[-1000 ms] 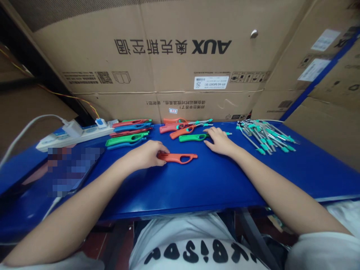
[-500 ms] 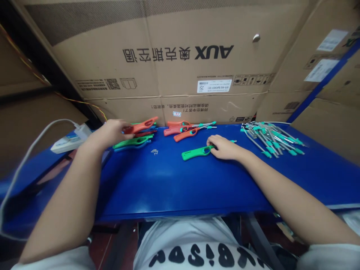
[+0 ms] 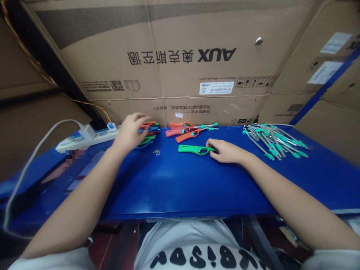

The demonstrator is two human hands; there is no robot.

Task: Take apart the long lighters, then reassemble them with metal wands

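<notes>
My right hand [image 3: 223,150] pinches a green long-necked lighter [image 3: 191,150] at its trigger and neck end, with the handle pointing left over the blue table. My fingers hide most of its neck. At the left, my left hand [image 3: 131,129] is open, its fingers apart beside a pile of lighter handles [image 3: 147,140] in green, blue and red. An orange handle [image 3: 149,124] lies on top of that pile, and my hand covers the pile's left part. Between the hands, farther back, lie several orange and red lighters [image 3: 180,132] with metal necks and teal parts.
A heap of metal lighter tubes with teal parts [image 3: 275,140] lies on the blue table [image 3: 168,187] at the right. At the left are a white power strip [image 3: 92,140] with plugs and a dark flat screen [image 3: 84,174]. Cardboard [image 3: 180,30] walls the back.
My left hand has let go of the orange handle, now on the pile, and shifted right with its fingers spread. The green lighter in my right hand has turned and moved slightly left.
</notes>
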